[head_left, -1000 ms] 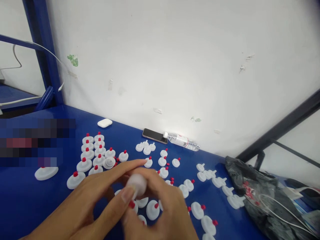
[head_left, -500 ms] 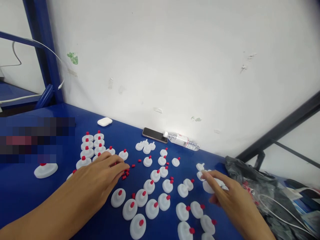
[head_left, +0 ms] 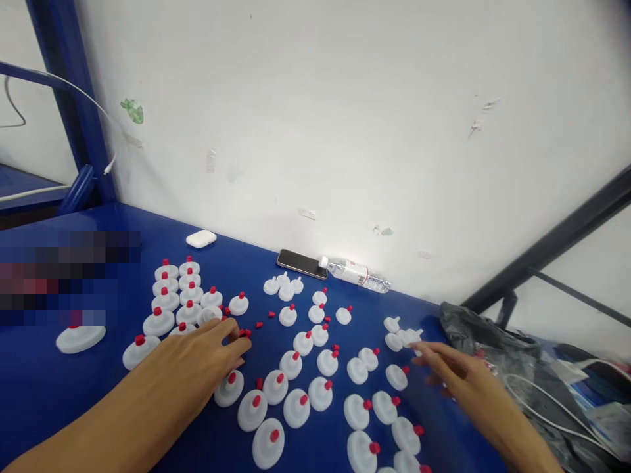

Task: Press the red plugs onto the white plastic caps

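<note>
Many white round discs with red caps (head_left: pixel 290 364) stand spread over the blue table (head_left: pixel 44 387). My left hand (head_left: pixel 202 358) lies low on the table, fingers pressed together, their tips down on a scatter of loose red caps (head_left: pixel 245 334); what they pinch is hidden. My right hand (head_left: pixel 456 378) hovers at the right with fingers apart and nothing in it. Its fingertips are near a capped disc (head_left: pixel 397 376) and a cluster of white discs without caps (head_left: pixel 401 336).
A neat block of capped discs (head_left: pixel 177 292) sits at the left, with a larger white disc (head_left: pixel 80 337) beyond it. An earbud case (head_left: pixel 200 238), a phone (head_left: pixel 302 263) and a lying water bottle (head_left: pixel 355 274) line the wall. A black plastic bag (head_left: pixel 497 355) with white cable lies at the right.
A second ago both hands were together, holding a white disc. They parted: the left went to the loose red caps, the right to the uncapped discs, and a capped disc now stands near it.
</note>
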